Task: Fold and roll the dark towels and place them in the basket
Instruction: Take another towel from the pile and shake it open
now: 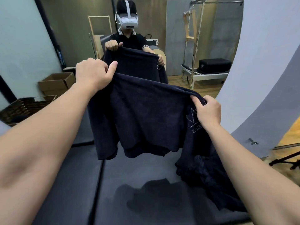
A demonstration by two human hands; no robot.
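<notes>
While both arms reach forward, left hand point(92, 73) and right hand point(208, 109) grip towel point(146, 114).

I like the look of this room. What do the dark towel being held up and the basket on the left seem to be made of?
The dark towel, held up by the left hand and right hand, looks like soft terry cloth, probably cotton: matte, fuzzy nap, limp folds. The basket looks woven, wicker or rattan-like: dark brown strips, crossed in a visible weave.

Two bare forearms, no sleeves in view, left hand point(93, 73) and right hand point(208, 109) ungloved, no rings, no watch
</notes>
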